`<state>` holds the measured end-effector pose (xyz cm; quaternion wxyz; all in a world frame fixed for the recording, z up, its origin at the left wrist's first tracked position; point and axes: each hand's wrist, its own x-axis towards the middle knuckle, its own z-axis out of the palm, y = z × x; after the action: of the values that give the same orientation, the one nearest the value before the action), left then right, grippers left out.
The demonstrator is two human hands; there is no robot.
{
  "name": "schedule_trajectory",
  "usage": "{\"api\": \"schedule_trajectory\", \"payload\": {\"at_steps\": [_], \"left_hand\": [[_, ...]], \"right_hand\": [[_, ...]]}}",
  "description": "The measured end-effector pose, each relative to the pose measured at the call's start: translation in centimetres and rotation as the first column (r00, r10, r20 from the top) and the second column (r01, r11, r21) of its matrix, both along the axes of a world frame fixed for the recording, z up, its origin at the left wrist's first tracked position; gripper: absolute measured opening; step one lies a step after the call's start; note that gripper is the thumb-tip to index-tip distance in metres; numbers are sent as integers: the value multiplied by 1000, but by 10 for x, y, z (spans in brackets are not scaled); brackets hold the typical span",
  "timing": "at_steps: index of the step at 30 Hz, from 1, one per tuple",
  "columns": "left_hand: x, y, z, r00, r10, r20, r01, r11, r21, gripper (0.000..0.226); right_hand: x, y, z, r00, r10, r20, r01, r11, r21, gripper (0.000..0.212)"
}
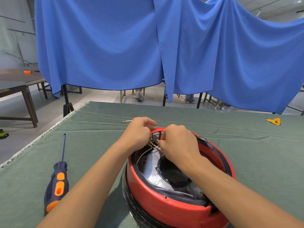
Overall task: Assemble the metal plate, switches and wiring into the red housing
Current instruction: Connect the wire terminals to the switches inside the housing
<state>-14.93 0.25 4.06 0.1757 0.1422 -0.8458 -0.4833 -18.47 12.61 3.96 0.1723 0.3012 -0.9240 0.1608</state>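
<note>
The round red housing [164,203] stands on the green cloth in front of me, open side up. Inside it lies a silvery metal plate [153,171] with a dark central opening. At the far rim sits a grey switch block [155,135] with brass terminals [150,143]. My left hand [138,133] curls over the rim and grips the switch from the left. My right hand [178,142] pinches a white wire [156,146] at the terminals. Another white wire [143,155] curves along the inner wall.
A screwdriver [57,183] with a dark and orange handle lies on the cloth to the left. A loose wire with a brass end [126,121] lies beyond my left hand. A yellow piece [274,121] sits at the far right. Blue curtains [148,46] hang behind the table.
</note>
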Motion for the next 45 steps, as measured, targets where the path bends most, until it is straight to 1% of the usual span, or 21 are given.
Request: {"api": "schedule_trajectory", "payload": {"at_steps": [5, 8, 14, 18, 21, 25, 28, 33, 37, 39, 41, 43, 45], "left_hand": [[1, 1, 0, 1000, 6, -1, -6, 1000, -16, 44], [1, 0, 0, 999, 46, -23, -46, 999, -21, 38], [3, 0, -1, 995, 85, -58, -86, 996, -15, 35], [3, 0, -1, 993, 100, -70, -102, 994, -28, 35], [1, 0, -2, 993, 102, -67, -104, 994, -30, 35], [2, 0, -2, 991, 114, -72, -116, 993, -30, 35], [2, 1, -2, 991, 116, -73, -120, 992, -47, 34], [4, 2, -2, 990, 120, -77, -126, 988, -91, 35], [3, 1, -1, 989, 123, -78, -130, 988, -87, 35], [3, 1, -2, 990, 117, -76, -124, 988, -93, 35], [4, 1, -2, 992, 107, -74, -114, 988, -104, 35], [6, 1, -2, 993, 93, -75, -99, 991, -85, 34], [8, -1, 0, 995, 72, -63, -75, 996, -50, 33]], "right_hand": [[-1, 0, -1, 999, 3, -41, -3, 1000, -3, 16], [-1, -1, -2, 997, 7, -71, -6, 1000, 3, 16], [-3, 0, -2, 993, 37, -113, -31, 998, 61, 19], [-3, -3, -4, 987, 31, -158, -20, 997, 72, 13], [-5, -3, -4, 991, 21, -136, -12, 998, 69, 19], [-5, -5, -6, 990, 19, -136, -10, 998, 68, 15], [-6, -5, -5, 994, 11, -105, -5, 999, 51, 19], [-7, -7, -5, 997, 12, -74, -8, 999, 48, 20], [-8, -8, -3, 999, -26, -44, 27, 999, 17, 20], [-7, -9, -3, 1000, -9, -17, 9, 1000, 11, 20], [-7, -4, -2, 999, 17, 46, -16, 1000, -26, 17], [-8, 4, 3, 992, 29, 121, -12, 991, -136, 18], [-8, 10, 10, 993, 10, 121, 23, 964, -263, 16]]}}
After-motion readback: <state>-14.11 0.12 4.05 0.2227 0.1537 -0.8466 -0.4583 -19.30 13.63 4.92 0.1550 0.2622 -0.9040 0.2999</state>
